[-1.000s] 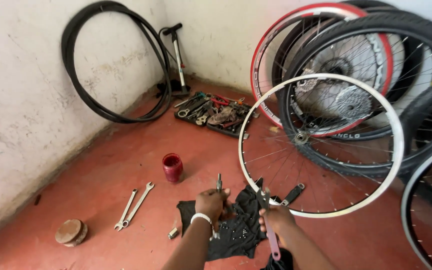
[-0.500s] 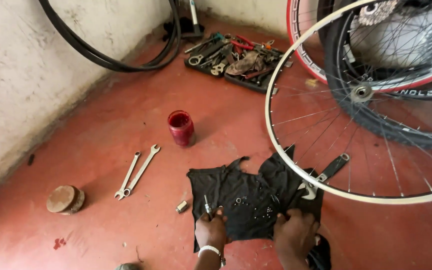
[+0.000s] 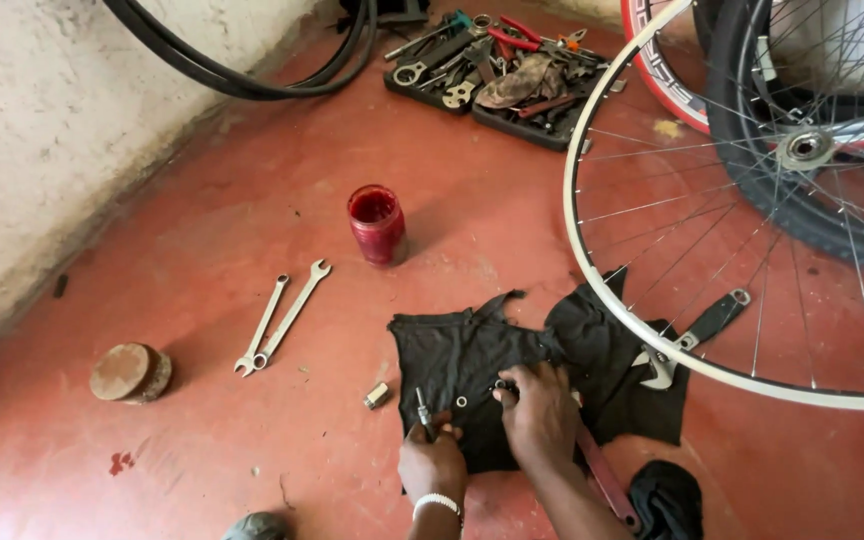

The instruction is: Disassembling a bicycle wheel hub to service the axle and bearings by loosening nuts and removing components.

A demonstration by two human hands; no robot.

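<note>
Black cloth (image 3: pixel 472 360) lies under both your hands: left hand (image 3: pixel 432 462) grips a small metal tool (image 3: pixel 422 410), right hand (image 3: pixel 540 412) presses flat, fingers spread.

I see left hand (image 3: pixel 433 462) gripping a small metal tool (image 3: pixel 422 410) over black cloth (image 3: pixel 472 360) on floor; right hand (image 3: pixel 540 412) flat on cloth w/ small parts. Wrenches (image 3: pixel 280 322), red jar (image 3: pixel 376 224) nearby.

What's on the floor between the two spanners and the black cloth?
In the head view, one small metal nut lies on the red floor between the spanners and the black cloth; otherwise bare.
</note>
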